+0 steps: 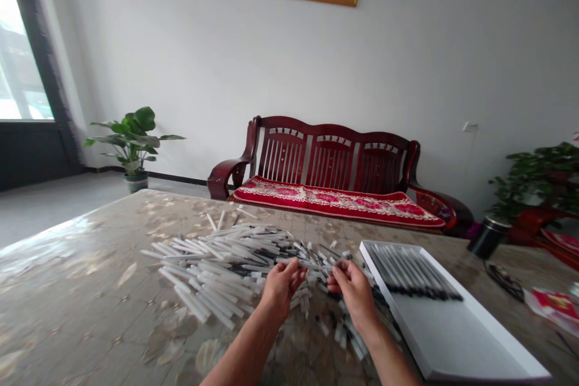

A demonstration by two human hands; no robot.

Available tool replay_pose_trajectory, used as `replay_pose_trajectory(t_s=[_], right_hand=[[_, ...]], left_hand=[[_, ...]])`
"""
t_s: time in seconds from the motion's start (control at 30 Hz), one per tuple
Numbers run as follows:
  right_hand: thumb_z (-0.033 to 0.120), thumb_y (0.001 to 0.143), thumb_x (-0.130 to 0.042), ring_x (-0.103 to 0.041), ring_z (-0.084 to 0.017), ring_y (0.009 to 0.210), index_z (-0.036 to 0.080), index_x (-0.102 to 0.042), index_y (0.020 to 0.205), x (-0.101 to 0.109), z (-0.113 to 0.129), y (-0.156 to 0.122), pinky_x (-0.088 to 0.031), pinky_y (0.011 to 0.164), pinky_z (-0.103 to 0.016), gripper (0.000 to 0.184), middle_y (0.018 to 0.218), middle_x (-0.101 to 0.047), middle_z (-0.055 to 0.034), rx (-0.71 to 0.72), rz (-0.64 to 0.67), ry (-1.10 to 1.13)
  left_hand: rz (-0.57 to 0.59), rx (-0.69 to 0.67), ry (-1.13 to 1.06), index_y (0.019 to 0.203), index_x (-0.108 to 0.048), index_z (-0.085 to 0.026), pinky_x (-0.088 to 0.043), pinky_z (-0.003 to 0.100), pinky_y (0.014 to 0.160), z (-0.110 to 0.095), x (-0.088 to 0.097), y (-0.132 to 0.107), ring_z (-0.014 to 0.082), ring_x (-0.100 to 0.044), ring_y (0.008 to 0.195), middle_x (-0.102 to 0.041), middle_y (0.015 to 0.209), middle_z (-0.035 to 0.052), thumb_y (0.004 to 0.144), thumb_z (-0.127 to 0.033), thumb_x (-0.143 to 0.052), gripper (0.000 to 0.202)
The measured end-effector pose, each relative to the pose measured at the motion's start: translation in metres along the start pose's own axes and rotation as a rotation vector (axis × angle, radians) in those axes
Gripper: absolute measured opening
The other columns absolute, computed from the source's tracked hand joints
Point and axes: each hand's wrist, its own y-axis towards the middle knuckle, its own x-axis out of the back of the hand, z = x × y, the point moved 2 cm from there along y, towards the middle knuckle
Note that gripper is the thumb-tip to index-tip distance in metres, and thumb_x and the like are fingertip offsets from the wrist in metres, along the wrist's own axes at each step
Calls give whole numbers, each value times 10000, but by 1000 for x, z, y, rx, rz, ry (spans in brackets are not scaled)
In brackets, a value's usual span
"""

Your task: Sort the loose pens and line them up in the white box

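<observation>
My left hand (283, 286) is closed in a pinch, with a pale pen barrel at its fingertips. Facing it, my right hand (353, 289) has its thumb and fingers pressed together; whatever they hold is too small to make out. A big heap of translucent white pen barrels (217, 271) lies to the left of my hands. Between and beyond the hands, small pen parts and dark thin pieces (319, 256) are scattered. Loose black-and-white pen caps (350, 338) lie below my right hand. To the right, a white tray (465, 338) holds a row of pens with dark ends (416, 271).
A patterned cover lies over the table (113, 313). At the right stand a black cylindrical container (488, 238), a dark cable (504, 280) and a red-and-white packet (554, 307). Beyond the table are a dark red wooden bench (332, 157) and a potted plant (136, 139).
</observation>
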Motion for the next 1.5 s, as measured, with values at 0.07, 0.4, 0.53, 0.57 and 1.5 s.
replay_pose_trajectory(t_s=[0.07,0.4,0.53,0.57,1.5], right_hand=[[592,607,-765,-669,-210,631,192,-621,815,-3,1,-3,-565,543,-308,474,702,-680,-15,8,10,15],[613,552,-801,-664,-192,570,181,-625,769,-10,-2,-6,-582,529,-310,515,631,-675,-1,24,-16,61],[576,529,-830,-665,-185,550,181,-625,738,-13,-4,-9,-579,506,-295,492,613,-691,-5,-5,-40,111],[562,523,-838,-664,-181,542,181,-621,728,-13,-5,-9,-577,498,-290,484,618,-699,-7,-27,-50,138],[677,589,-717,-672,-167,695,193,-621,899,77,28,44,-453,478,-210,583,825,-709,-23,72,-361,154]], left_hand=[[10,-9,-4,685,-583,-124,-571,161,544,1,0,0,97,-674,543,-671,603,22,800,-64,-702,176],[70,-26,-13,642,-621,-127,-568,175,597,7,-2,-2,100,-667,561,-654,575,-2,667,-128,-828,208],[97,-83,-9,662,-636,-139,-575,212,626,11,1,-1,113,-670,583,-679,610,-5,554,-222,-897,294],[110,-106,-6,677,-640,-141,-576,222,628,12,1,-1,118,-672,590,-689,624,-2,528,-250,-908,325],[140,31,25,975,-649,-153,-535,158,473,17,-8,-15,81,-662,546,-703,776,2,749,-61,-746,263]])
